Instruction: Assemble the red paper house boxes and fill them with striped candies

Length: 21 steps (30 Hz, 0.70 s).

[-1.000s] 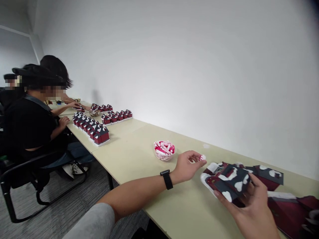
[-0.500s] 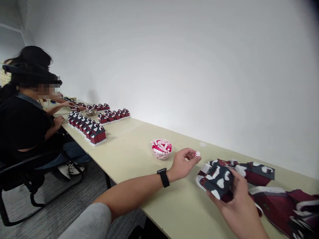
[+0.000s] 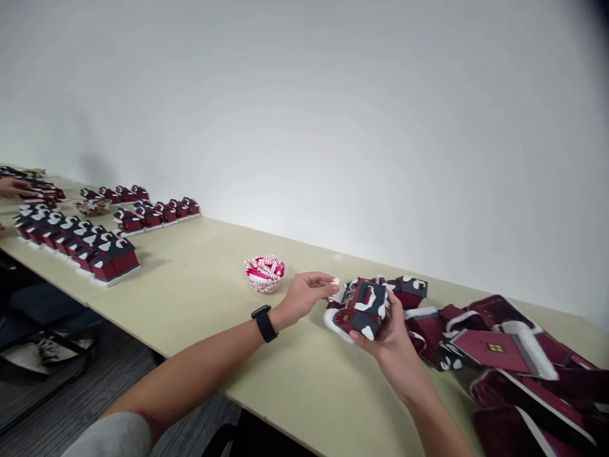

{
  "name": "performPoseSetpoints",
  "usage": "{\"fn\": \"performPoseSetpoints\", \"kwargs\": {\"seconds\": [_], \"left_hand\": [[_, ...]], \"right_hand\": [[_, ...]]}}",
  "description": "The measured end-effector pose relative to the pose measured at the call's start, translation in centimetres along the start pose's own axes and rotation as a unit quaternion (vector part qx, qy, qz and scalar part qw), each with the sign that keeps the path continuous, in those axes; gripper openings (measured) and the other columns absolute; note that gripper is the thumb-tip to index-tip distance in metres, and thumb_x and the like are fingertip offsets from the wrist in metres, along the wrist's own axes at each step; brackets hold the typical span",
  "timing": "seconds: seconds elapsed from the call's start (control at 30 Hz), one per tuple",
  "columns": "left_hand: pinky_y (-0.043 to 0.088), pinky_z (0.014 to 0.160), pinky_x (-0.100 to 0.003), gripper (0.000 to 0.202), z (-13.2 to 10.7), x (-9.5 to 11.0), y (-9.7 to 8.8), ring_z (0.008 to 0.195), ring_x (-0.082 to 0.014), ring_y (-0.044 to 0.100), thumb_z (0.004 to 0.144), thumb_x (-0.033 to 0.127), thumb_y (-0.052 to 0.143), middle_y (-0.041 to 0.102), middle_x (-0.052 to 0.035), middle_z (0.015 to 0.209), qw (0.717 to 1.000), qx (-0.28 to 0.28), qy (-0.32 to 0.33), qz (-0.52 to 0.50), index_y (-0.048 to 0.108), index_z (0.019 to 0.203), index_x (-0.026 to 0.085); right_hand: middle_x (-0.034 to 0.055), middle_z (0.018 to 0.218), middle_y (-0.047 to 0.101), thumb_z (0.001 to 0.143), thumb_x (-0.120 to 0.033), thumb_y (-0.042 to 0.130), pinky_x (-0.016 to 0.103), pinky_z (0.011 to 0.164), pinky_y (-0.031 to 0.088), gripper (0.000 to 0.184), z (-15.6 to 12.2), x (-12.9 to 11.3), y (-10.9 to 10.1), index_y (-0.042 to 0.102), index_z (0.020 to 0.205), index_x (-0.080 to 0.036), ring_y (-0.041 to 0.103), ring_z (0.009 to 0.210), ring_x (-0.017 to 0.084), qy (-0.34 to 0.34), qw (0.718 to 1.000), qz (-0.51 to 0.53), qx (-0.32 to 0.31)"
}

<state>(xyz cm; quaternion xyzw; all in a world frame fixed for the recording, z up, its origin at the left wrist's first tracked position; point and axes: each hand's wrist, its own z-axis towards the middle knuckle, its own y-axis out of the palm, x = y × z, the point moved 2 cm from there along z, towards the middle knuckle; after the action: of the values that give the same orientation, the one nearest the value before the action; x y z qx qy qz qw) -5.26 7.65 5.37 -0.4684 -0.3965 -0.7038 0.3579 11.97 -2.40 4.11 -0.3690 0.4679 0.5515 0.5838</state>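
Grasping a dark red paper house [image 3: 361,311] with a charcoal roof and white snow patches, the right hand [image 3: 391,346] wraps its fingers round the walls. The left hand [image 3: 304,296] pinches a small white paper piece [image 3: 335,281] just beside the house, with a clear bowl of red-and-white striped pieces [image 3: 264,274] near those fingers.
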Motion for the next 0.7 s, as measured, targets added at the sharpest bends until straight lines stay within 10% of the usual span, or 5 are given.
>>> {"fn": "performPoseSetpoints", "kwargs": {"seconds": [0.7], "left_hand": [[0.049,0.061,-0.025,0.053,-0.6,1.0,0.7,0.064,-0.0133,0.064,0.068,0.052,0.091,0.077,-0.0098,0.082,0.996,-0.081,0.000,0.036,0.080,0.098,0.010]], "right_hand": [[0.0094,0.153,0.049,0.072,-0.039,0.091,0.054,0.117,0.043,0.098,-0.4,0.1,0.6,0.032,0.151,-0.039,0.054,0.137,0.030,-0.019,0.999,-0.016,-0.044]]}}
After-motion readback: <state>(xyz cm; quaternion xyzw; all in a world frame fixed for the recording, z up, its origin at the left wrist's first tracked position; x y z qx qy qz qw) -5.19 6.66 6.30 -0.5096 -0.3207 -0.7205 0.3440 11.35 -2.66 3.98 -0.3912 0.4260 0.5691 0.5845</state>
